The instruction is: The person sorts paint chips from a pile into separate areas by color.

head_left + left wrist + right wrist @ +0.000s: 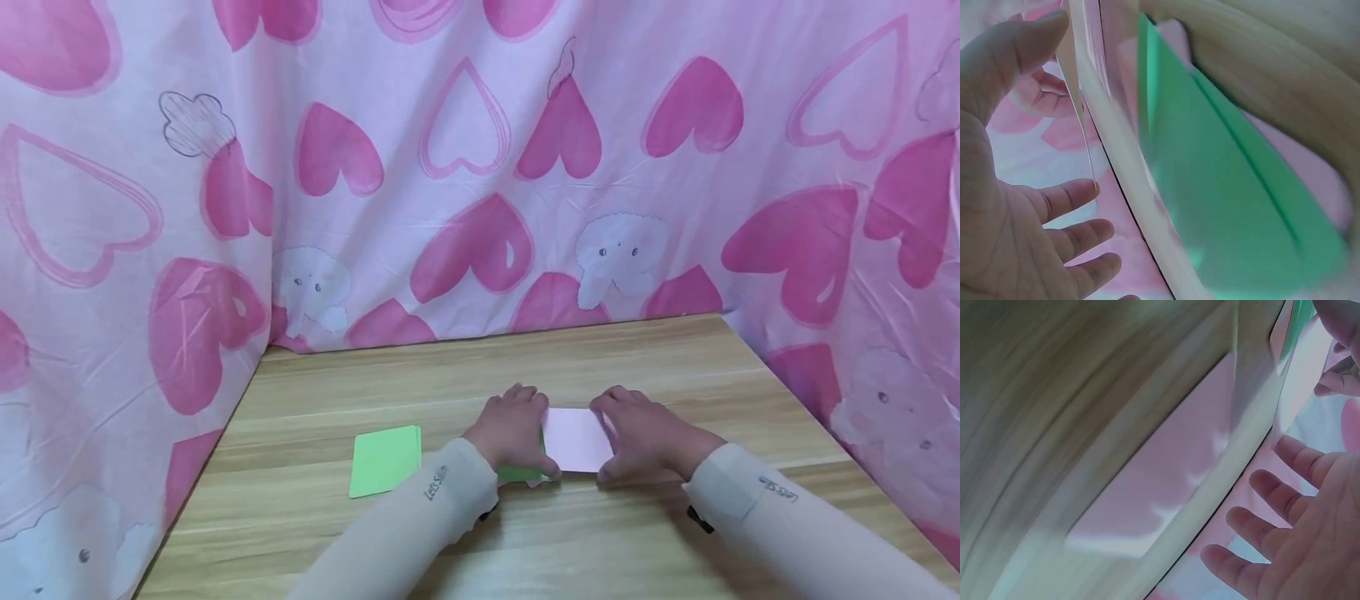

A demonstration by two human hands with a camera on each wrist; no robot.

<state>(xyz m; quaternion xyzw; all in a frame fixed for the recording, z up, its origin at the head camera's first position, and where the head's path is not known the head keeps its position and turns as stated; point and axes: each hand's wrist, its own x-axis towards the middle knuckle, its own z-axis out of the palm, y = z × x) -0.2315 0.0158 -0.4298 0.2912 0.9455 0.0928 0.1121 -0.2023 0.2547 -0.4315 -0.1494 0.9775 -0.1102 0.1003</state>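
Observation:
A pale pink card [577,440] is held above the table between both hands. My left hand [513,429] grips its left side, thumb at the near corner and index finger at the far one. On the opposite side my right hand [648,433] holds it the same way, its other fingers spread in the right wrist view. Beneath the left hand lie green cards [1229,206], with a pink card [1304,162] partly showing under them. Another pink card [1166,481] rests on the table below the right hand.
To the left, a small stack of green cards [386,461] lies on the wooden table [300,533]. A pink curtain with hearts [465,150] hangs behind the table and along both sides.

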